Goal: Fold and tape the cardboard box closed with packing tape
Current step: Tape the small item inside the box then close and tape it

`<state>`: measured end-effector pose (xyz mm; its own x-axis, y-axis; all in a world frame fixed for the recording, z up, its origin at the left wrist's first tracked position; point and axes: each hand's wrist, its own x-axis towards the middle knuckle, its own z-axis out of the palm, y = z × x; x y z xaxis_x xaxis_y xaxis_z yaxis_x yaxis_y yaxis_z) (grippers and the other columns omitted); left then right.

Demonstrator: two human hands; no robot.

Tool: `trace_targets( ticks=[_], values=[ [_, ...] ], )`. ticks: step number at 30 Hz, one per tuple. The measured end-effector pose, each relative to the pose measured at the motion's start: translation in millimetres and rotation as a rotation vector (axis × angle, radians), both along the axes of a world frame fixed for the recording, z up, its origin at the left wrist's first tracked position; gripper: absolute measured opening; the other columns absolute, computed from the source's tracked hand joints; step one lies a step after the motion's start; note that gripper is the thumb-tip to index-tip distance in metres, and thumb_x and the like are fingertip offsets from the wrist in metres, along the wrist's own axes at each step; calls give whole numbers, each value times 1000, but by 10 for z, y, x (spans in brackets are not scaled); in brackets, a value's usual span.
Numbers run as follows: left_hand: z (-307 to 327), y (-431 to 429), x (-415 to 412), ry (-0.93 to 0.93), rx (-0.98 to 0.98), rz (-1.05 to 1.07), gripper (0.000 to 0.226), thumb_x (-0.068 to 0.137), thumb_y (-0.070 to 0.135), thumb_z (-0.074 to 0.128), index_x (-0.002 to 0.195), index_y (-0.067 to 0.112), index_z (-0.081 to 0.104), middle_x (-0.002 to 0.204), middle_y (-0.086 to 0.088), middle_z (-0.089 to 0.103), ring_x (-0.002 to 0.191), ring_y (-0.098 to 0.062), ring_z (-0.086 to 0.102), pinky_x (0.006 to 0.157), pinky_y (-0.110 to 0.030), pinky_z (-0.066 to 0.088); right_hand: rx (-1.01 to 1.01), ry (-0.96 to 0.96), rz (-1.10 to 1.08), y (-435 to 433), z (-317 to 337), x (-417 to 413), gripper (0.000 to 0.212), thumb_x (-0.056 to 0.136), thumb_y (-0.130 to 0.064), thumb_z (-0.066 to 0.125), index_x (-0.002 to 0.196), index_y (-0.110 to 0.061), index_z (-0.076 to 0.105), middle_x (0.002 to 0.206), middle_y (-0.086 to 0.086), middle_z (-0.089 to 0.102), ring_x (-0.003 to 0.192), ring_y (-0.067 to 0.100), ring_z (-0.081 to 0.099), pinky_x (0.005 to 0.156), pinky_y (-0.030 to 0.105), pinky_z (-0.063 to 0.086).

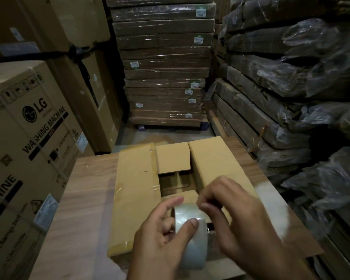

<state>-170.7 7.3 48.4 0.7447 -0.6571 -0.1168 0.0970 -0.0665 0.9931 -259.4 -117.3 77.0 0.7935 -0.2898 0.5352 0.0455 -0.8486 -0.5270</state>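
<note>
Open cardboard box [135, 190] behind tape roll [192, 239] (carton stacks [164, 63] around)

A brown wood-grain desk [79, 199] carries a tan cardboard box [133, 199] whose top flaps lie partly folded, leaving a gap in the middle. Over its near end, the left hand [160, 235] grips a roll of clear packing tape [192, 239], thumb across its face. The right hand [236, 215], blurred, pinches at the roll's upper rim. A printed washing-machine carton [28, 138] stands left; a stack of flat shrink-wrapped cartons [166, 77] rises behind.
</note>
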Motion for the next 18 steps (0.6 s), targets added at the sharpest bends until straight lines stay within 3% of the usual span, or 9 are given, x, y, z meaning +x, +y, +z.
trace_targets(
  ticks=[3,8,12,14,18],
  values=[
    [35,41,-2,-27,-24,-28,55,51,51,75,105,46,66,76,-8,73,68,-22,66,65,-28,49,64,99,10,-102,235,99,6,83,-18,60,80,-23,61,82,-14,55,81,5,53,68,16,42],
    [152,44,82,-92,-92,15,58,49,33,96,99,45,70,71,-2,70,58,-18,58,63,-29,49,-1,217,75,-213,616,234,8,83,-18,69,79,-25,69,89,-12,59,87,4,54,71,11,40],
    [258,72,174,-279,-46,163,50,50,41,78,98,49,69,86,11,60,47,-10,55,53,-22,46,-39,233,147,-233,742,347,9,84,-15,68,79,-22,71,75,-12,66,74,2,59,65,10,41],
    [295,95,206,-363,-35,200,52,52,44,74,103,51,66,99,18,55,55,-8,62,51,-15,49,-1,223,162,-223,797,398,8,85,-16,69,81,-22,72,74,-13,67,73,0,60,64,7,40],
    [323,98,180,-528,-21,260,67,56,47,74,120,46,55,117,23,49,90,-7,62,55,-20,56,73,218,177,-206,908,520,9,85,-20,70,80,-28,71,72,-15,66,74,-4,61,63,7,42]
  ],
)
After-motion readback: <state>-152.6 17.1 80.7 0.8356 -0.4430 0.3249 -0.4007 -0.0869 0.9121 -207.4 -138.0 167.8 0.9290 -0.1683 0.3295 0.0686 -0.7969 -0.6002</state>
